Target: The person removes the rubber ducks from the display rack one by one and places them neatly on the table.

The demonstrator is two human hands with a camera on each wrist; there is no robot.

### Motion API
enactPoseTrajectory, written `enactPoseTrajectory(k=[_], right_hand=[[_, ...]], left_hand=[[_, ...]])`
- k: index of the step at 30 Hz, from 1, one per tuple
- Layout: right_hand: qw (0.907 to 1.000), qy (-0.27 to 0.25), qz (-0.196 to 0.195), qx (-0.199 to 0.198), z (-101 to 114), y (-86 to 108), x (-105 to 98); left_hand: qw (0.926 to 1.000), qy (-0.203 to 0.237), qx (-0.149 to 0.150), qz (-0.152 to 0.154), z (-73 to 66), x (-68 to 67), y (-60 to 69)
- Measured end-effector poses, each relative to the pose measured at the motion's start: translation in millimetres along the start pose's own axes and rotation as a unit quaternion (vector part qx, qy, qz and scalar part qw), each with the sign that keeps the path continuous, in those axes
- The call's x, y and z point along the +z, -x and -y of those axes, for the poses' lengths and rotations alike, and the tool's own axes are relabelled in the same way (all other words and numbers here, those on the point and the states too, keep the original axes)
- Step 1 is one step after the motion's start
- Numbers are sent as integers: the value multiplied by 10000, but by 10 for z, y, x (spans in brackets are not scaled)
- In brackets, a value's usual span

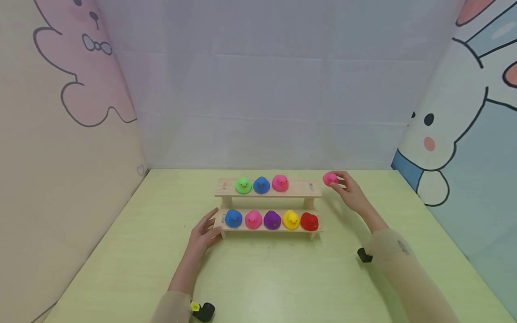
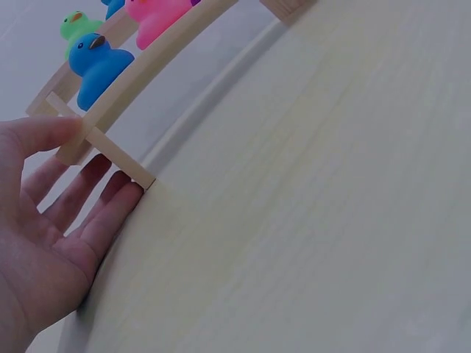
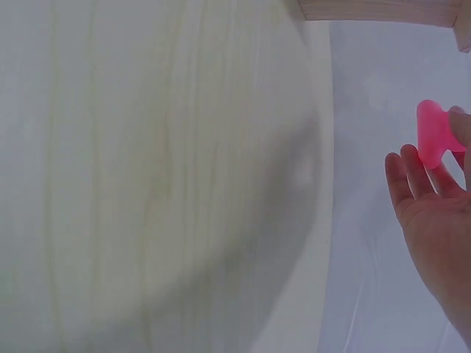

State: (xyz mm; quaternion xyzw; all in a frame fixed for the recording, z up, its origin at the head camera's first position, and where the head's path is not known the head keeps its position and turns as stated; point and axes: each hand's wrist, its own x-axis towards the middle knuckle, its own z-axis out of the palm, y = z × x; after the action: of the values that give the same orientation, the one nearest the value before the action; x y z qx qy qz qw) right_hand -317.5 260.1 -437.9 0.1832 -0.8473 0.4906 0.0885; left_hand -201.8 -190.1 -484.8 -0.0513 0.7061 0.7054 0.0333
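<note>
A two-tier wooden shelf (image 1: 315, 187) stands on the table with small rubber ducks on both tiers. My left hand (image 1: 203, 235) holds its left end; in the left wrist view the hand (image 2: 55, 235) has its thumb on the lower tier beside a blue duck (image 2: 103, 66), fingers at the end support. Off the shelf's upper right end, my right hand (image 1: 353, 195) pinches a pink duck (image 1: 329, 179) above the table. The right wrist view shows this pink duck (image 3: 433, 136) between thumb and fingers of the right hand (image 3: 441, 228), which partly hide it.
The upper tier bears a green duck (image 1: 243, 185), a blue duck (image 1: 261, 185) and a pink duck (image 1: 280, 183). On the lower tier sit blue, pink, purple (image 1: 272, 220), yellow (image 1: 291, 220) and red (image 1: 309, 221) ducks. A pale curtain (image 1: 266, 98) hangs behind the table.
</note>
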Motion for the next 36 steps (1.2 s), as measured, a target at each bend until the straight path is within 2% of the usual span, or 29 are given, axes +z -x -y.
enactPoseTrajectory(k=[6,14,19,23,26,29,32,36], right_hand=[[9997,13,39,-237,-226,-16,-5],[9982,216,432,355,-379,-51,-3],[9924,471,839,761,-390,-59,-12],[9866,820,1155,811,-392,-57,-26],[9837,1062,1223,776,-398,-75,-46],[9802,1199,1277,924,-390,-100,-65],[9792,1127,1356,999,-379,-117,-78],[9823,722,1357,1068,-400,-108,-74]], left_hand=[[10000,-3,-69,-63,22,-1,-10],[9999,-48,-130,-76,13,-6,0],[9999,-20,-109,-70,9,5,-4],[9999,3,-113,-66,14,16,-10],[9999,-11,-108,-68,11,20,-9],[9999,-40,-110,-81,3,18,-7],[9998,-55,-141,-90,-6,16,-4],[9998,-65,-160,-80,-10,16,0]])
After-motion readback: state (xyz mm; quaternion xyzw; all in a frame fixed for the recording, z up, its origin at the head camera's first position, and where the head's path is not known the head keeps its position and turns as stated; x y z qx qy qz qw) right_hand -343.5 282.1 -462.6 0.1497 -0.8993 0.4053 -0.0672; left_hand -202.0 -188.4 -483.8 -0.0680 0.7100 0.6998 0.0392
